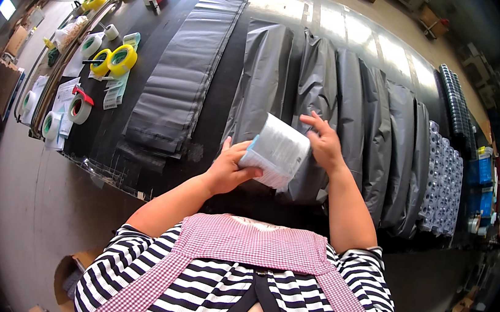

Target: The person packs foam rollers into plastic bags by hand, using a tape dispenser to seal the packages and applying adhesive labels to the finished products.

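— What sits on the black table (220, 91)?

— Grey bags (341, 111) lie overlapping in a row across its middle, with a flat stack of darker bags (179, 74) to their left. Whether anything is inside them cannot be told. Yellow tape rolls (116, 59) and white ones (79, 109) stand at the far left; blue-and-white packs (442, 178) line the right end.

— And the item in hand?

— A small white packet (278, 152), printed with fine grey text, blue at one edge, held tilted above the grey bags, just in front of the person's chest.

— The hands?

— The left hand (230, 167) is curled round the packet's lower left edge, gripping it. The right hand (324, 143) rests on the upper right corner, fingers loosely spread, forearms bent inward.
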A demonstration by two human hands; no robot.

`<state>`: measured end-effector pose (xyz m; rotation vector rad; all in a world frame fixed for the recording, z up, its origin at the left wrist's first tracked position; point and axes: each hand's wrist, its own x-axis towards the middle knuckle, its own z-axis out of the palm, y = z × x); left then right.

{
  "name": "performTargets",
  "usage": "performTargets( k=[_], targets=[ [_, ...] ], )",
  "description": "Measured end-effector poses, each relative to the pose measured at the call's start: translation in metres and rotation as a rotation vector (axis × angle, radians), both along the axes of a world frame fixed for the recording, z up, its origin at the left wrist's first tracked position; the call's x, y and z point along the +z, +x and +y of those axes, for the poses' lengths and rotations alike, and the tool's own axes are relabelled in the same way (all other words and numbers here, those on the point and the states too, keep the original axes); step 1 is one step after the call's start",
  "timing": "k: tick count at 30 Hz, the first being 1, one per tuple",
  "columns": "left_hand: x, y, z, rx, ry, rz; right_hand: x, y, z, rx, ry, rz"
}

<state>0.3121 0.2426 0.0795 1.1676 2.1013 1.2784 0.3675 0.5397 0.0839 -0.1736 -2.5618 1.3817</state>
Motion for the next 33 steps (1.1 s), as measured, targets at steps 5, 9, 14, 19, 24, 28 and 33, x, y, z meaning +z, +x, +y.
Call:
performTargets(
  k=[5,9,14,19,24,28,33],
  targets=[
    [0.022,0.023,-0.018,0.173,0.304,-0.548,0.032,0.068,-0.052,-0.082,-0.326,0.340],
    [0.028,0.031,-0.020,0.076,0.330,-0.522,0.089,0.071,-0.099,0.141,0.380,0.404],
    [0.030,0.038,-0.013,0.100,0.374,-0.609,0.067,0.071,-0.114,0.180,-0.119,0.244],
    [0.030,0.029,-0.015,0.091,0.357,-0.387,0.056,0.070,-0.122,0.129,-0.310,0.263],
    [0.041,0.035,-0.016,0.125,0.361,-0.359,0.056,0.072,-0.118,0.151,-0.175,0.263],
    [0.040,0.035,-0.018,0.150,0.340,-0.320,0.065,0.069,-0.110,0.211,-0.091,0.191],
    [0.029,0.025,-0.031,0.127,0.227,-0.284,0.072,0.049,-0.086,0.297,-0.331,-0.064]
  ],
)
